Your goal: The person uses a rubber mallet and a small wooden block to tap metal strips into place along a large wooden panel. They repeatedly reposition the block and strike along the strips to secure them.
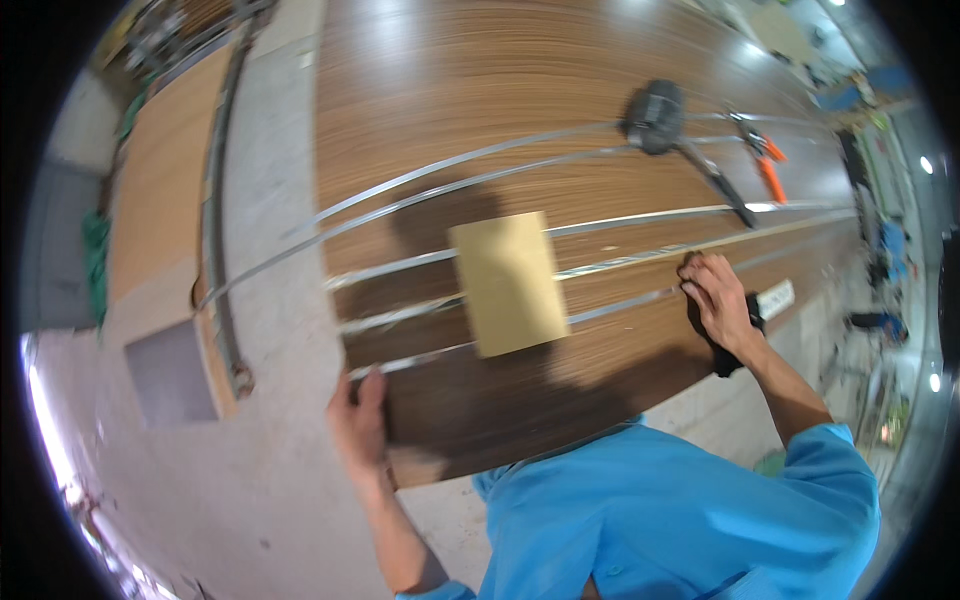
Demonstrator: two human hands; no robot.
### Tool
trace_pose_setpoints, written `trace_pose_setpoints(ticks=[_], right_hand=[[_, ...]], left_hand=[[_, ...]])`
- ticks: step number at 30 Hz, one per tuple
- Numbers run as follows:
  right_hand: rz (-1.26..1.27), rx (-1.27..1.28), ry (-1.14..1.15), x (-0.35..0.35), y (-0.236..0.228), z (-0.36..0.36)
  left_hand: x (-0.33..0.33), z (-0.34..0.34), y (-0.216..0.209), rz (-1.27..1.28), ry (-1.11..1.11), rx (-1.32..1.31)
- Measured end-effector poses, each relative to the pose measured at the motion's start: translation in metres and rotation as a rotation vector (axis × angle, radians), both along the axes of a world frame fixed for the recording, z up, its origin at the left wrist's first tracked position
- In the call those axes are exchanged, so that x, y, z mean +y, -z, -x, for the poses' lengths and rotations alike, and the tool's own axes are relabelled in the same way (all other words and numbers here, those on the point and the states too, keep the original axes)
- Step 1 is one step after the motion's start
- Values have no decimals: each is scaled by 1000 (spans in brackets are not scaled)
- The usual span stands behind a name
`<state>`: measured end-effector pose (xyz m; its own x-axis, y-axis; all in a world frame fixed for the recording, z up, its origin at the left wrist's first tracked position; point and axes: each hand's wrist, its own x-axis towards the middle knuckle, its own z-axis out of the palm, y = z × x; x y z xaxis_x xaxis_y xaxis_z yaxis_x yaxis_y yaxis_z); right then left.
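Note:
A wide brown wood-grain board lies in front of me, with several thin metal strips across it. My left hand is at the board's left edge, its thumb and fingers closed about the end of the nearest metal strip. Farther along that strip, my right hand presses its fingertips together on it. Between the hands, a tan rectangular sheet lies across several strips. A dark band circles my right wrist. Motion blur softens the fingers' exact contact.
Beyond my right hand lie a black-headed mallet and orange-handled pliers. A white label sits near the board's right front edge. To the left, across a strip of concrete floor, is a tan panel.

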<state>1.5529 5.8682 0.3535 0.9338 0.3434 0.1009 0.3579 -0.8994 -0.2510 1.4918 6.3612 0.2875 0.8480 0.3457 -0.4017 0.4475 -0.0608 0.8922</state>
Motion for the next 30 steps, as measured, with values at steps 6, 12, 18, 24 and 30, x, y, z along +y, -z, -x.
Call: trace_pose_setpoints(ticks=[6, 12, 18, 24, 30], right_hand=[[52, 62, 213, -109, -12, 1], [49, 93, 130, -134, -4, -7], [73, 103, -60, -156, 4, -17], [187, -55, -326, -170, 19, -18], [149, 5, -419, -172, 21, -24]], left_hand=[[9, 9, 12, 26, -170, 43], [-14, 3, 5, -194, -288, 72], [-31, -3, -15, -206, -226, 112], [-27, 1, -20, -116, -142, 82], [-25, -6, -22, -51, -107, 29]])
